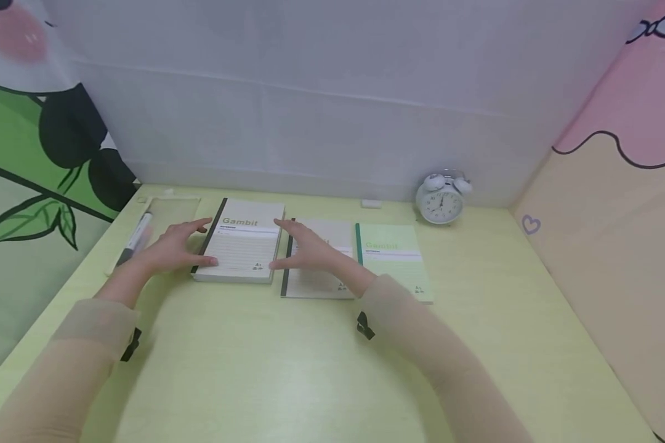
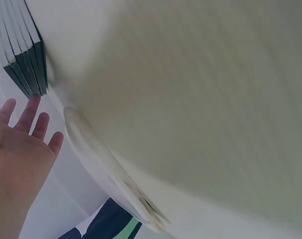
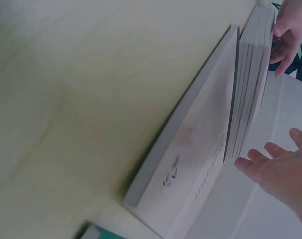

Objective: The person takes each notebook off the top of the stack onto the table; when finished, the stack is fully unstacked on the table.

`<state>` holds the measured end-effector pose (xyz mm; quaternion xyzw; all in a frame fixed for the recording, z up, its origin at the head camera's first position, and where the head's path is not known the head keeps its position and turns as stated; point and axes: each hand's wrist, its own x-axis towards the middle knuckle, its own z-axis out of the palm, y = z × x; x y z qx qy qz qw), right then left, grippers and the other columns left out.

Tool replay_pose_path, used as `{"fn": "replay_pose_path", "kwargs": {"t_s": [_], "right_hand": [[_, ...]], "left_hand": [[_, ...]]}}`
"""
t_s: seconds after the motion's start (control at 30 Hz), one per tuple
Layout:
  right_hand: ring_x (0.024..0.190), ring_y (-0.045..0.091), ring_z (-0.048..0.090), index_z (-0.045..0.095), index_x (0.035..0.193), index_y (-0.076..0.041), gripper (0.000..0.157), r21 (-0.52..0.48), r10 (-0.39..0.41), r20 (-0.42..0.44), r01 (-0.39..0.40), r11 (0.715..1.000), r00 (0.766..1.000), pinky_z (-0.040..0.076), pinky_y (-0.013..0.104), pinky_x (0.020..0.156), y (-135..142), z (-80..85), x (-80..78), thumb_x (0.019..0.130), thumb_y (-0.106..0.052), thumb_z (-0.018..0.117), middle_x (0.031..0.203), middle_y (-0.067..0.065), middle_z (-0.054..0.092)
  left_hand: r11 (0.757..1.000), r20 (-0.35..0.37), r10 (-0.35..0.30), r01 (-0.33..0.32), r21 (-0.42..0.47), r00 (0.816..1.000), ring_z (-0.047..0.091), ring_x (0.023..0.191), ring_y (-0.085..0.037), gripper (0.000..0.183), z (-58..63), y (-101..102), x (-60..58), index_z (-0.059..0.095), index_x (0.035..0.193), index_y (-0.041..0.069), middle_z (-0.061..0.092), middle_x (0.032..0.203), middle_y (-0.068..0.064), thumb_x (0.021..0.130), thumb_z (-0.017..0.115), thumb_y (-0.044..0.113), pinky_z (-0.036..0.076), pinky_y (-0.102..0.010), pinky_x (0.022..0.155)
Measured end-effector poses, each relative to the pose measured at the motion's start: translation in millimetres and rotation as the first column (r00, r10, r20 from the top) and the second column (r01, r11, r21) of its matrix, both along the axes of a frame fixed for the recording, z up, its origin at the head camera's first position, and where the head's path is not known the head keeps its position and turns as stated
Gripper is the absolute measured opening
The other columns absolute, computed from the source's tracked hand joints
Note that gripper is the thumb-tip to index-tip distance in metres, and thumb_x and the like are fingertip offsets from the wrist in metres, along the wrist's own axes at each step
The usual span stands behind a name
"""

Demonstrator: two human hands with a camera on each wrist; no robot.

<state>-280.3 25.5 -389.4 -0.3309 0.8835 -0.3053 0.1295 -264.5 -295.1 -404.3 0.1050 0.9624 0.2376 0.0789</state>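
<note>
A stack of several white notebooks (image 1: 244,242) with dark spines lies at the back left of the table, "Gambit" printed on the top cover. Along its spine side is my left hand (image 1: 172,251), fingers spread and thumb over the front left corner. The left wrist view shows fingertips right at the dark spines (image 2: 32,69). At the stack's right edge my right hand (image 1: 313,249) has its fingers extended, fingertips close to the page edges (image 3: 248,84). Beneath this hand lies another white notebook (image 1: 310,284), partly hidden by it.
A green notebook (image 1: 393,267) lies to the right of the white one. Behind stand a white alarm clock (image 1: 442,202) and a small white block (image 1: 371,203). A marker (image 1: 138,234) rests in a pale, flat tray-like holder (image 1: 174,209) at the left. A wall (image 1: 310,135) borders the table's back.
</note>
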Motion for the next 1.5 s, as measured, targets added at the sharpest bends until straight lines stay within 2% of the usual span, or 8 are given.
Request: {"fn": "replay_pose_path", "kwargs": {"t_s": [0.1, 0.3, 0.53, 0.83, 1.0, 1.23, 1.33, 1.5], "right_hand": [[0.144, 0.022, 0.015, 0.015, 0.153, -0.021, 0.097, -0.003, -0.004, 0.026, 0.004, 1.0, 1.0, 0.02, 0.04, 0.115, -7.1, -6.9, 0.4, 0.078, -0.047, 0.073, 0.157, 0.006, 0.018], [0.144, 0.022, 0.019, 0.02, 0.151, -0.014, 0.089, 0.055, -0.028, 0.039, 0.026, 0.998, 0.999, 0.018, 0.035, 0.115, -17.3, -15.7, 2.2, 0.084, -0.049, 0.066, 0.155, 0.007, 0.023], [0.143, 0.026, 0.018, 0.024, 0.15, -0.014, 0.088, 0.141, -0.014, 0.017, 0.012, 0.99, 1.0, 0.02, 0.04, 0.114, -22.1, -18.5, 5.3, 0.083, -0.05, 0.066, 0.156, 0.011, 0.02], [0.143, 0.025, 0.02, 0.028, 0.149, -0.017, 0.086, 0.1, -0.059, 0.052, 0.054, 0.993, 0.997, 0.021, 0.04, 0.114, -21.3, -20.8, 6.1, 0.081, -0.047, 0.07, 0.156, 0.01, 0.02], [0.143, 0.026, 0.02, 0.029, 0.149, -0.018, 0.086, 0.082, -0.075, 0.073, 0.069, 0.994, 0.995, 0.022, 0.041, 0.114, -21.2, -22.1, 5.4, 0.08, -0.045, 0.072, 0.156, 0.009, 0.019], [0.144, 0.025, 0.018, 0.029, 0.149, -0.019, 0.089, 0.022, -0.099, 0.126, 0.097, 0.995, 0.987, 0.019, 0.039, 0.115, -16.1, -17.4, 3.4, 0.076, -0.039, 0.077, 0.157, 0.009, 0.018], [0.144, 0.023, 0.018, 0.029, 0.149, -0.019, 0.09, 0.014, -0.108, 0.135, 0.107, 0.994, 0.985, 0.019, 0.037, 0.115, -10.8, -11.8, 1.7, 0.076, -0.038, 0.077, 0.157, 0.007, 0.019], [0.144, 0.025, 0.017, 0.03, 0.149, -0.021, 0.088, -0.012, -0.14, 0.149, 0.144, 0.99, 0.979, 0.02, 0.041, 0.114, 1.6, -0.3, -1.0, 0.076, -0.036, 0.078, 0.157, 0.005, 0.018]], "left_hand": [[1.0, 0.023, -0.008, 0.008, -0.015, 1.0, 0.025, 0.128, -0.047, 0.116, -2.0, -0.5, -0.3, 0.018, 0.15, 0.005, 0.04, 0.137, -0.026, 0.066, 0.073, 0.063, 0.019, -0.068, 0.101], [1.0, 0.066, 0.005, -0.004, -0.014, 0.998, 0.027, 0.124, -0.044, 0.113, -2.2, -1.3, -1.7, 0.021, 0.149, 0.006, 0.041, 0.134, -0.024, 0.067, 0.072, 0.065, 0.021, -0.068, 0.1], [1.0, 0.092, 0.021, -0.019, -0.016, 0.996, 0.023, 0.127, -0.044, 0.118, -1.1, 0.1, -1.1, 0.021, 0.149, 0.004, 0.039, 0.135, -0.023, 0.064, 0.071, 0.07, 0.019, -0.068, 0.101], [0.999, 0.12, 0.032, -0.034, 0.014, 0.992, 0.019, 0.131, -0.046, 0.117, 1.0, 3.2, -0.2, 0.021, 0.148, 0.002, 0.033, 0.141, -0.025, 0.065, 0.072, 0.067, 0.016, -0.069, 0.102], [0.998, 0.095, 0.043, -0.048, 0.048, 0.994, 0.014, 0.134, -0.049, 0.11, 4.6, 4.3, 0.7, 0.022, 0.149, 0.004, 0.023, 0.147, -0.028, 0.069, 0.075, 0.058, 0.015, -0.068, 0.103], [0.993, 0.032, 0.015, -0.019, 0.12, 0.999, 0.038, 0.118, -0.039, 0.096, 14.2, 11.1, -0.2, 0.028, 0.146, 0.002, 0.046, 0.126, -0.022, 0.075, 0.076, 0.046, 0.031, -0.058, 0.098], [0.994, 0.015, 0.006, -0.007, 0.113, 1.0, 0.041, 0.115, -0.037, 0.094, 18.5, 16.0, -0.6, 0.028, 0.145, -0.001, 0.049, 0.122, -0.022, 0.077, 0.075, 0.043, 0.033, -0.055, 0.096], [0.995, 0.011, -0.001, 0.0, 0.1, 1.0, 0.041, 0.117, -0.038, 0.098, 24.9, 26.0, -2.3, 0.024, 0.146, -0.004, 0.049, 0.125, -0.025, 0.076, 0.077, 0.04, 0.034, -0.055, 0.098]]}}
